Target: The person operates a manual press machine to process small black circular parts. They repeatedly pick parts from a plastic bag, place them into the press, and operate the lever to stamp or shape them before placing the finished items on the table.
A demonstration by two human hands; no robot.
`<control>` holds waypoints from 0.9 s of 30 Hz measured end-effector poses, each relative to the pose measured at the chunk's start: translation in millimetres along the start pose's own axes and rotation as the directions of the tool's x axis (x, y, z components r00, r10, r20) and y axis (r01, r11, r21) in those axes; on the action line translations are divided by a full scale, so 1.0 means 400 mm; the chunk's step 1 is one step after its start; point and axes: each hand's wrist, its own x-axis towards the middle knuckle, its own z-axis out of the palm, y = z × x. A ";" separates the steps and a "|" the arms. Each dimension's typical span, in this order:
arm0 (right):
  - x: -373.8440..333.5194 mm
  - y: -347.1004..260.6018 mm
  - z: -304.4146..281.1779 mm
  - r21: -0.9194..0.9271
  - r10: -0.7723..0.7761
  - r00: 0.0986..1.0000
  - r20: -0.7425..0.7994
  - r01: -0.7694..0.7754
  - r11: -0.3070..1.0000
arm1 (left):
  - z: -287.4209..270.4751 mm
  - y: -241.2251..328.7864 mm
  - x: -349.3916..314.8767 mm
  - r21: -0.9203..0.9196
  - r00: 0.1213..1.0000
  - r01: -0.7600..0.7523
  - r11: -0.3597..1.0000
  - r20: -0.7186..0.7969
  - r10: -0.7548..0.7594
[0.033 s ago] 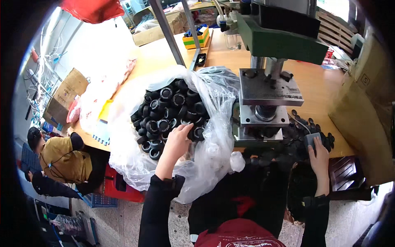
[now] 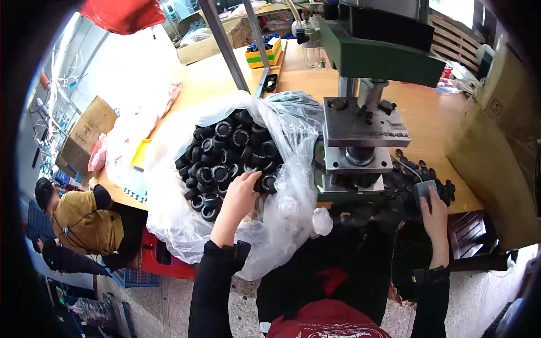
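Observation:
My left hand (image 2: 241, 196) rests at the near right edge of a heap of black round caps (image 2: 222, 149), with its fingers bent round one dark cap (image 2: 260, 183). Part of that cap is hidden by the fingers. The heap lies in an opened clear plastic bag (image 2: 298, 146). At the right, my right hand (image 2: 435, 219) is closed on a grey box-shaped hand control (image 2: 425, 190) with a cable. A green press (image 2: 389, 56) with a steel die set (image 2: 366, 127) stands between my hands, its plates apart. Black flat discs (image 2: 406, 180) lie scattered beside it.
A cardboard sheet (image 2: 499, 146) stands at the right edge of the wooden table (image 2: 434, 118). Grey metal uprights (image 2: 225, 48) rise behind the bag, near a yellow-green bin (image 2: 265, 53). Another person (image 2: 90, 222) sits at the left, close to a red crate (image 2: 163, 256).
The whole view has shifted slightly, so the scene sits a little further left. Both hands keep their places on the cap and the hand control.

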 end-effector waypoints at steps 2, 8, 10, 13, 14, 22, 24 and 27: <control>-0.015 -0.052 -0.013 0.119 -0.105 0.969 -0.223 0.134 0.984 | -0.005 0.019 0.013 -0.079 0.993 0.105 0.991 0.054 -0.101; -0.028 -0.328 -0.087 0.403 -0.290 0.906 -0.307 0.400 0.823 | -0.058 0.037 0.018 -0.340 0.980 0.195 0.920 0.035 -0.195; 0.010 -0.384 -0.059 0.470 -0.261 0.913 -0.312 0.387 0.793 | -0.077 0.037 -0.005 -0.560 0.976 0.196 0.805 0.030 -0.217; 0.067 -0.474 -0.032 0.481 -0.223 0.890 -0.398 0.410 0.775 | -0.096 0.080 -0.040 -0.888 0.979 0.135 0.439 0.053 -0.195; 0.078 -0.490 -0.029 0.485 -0.201 0.903 -0.379 0.379 0.788 | -0.112 0.106 -0.049 -0.917 0.976 0.179 0.356 0.119 -0.185; 0.182 -0.468 0.038 0.448 -0.036 0.973 -0.229 0.138 0.883 | -0.155 0.244 -0.041 -0.938 0.991 0.118 0.326 0.133 0.025; 0.167 -0.472 0.004 0.430 -0.095 0.991 -0.091 0.125 0.894 | -0.142 0.290 0.017 -0.922 0.992 0.109 0.372 0.126 0.022; 0.214 -0.363 0.099 0.391 -0.184 0.956 -0.231 0.264 0.882 | -0.096 0.370 0.087 -0.908 0.998 -0.061 0.414 -0.067 -0.001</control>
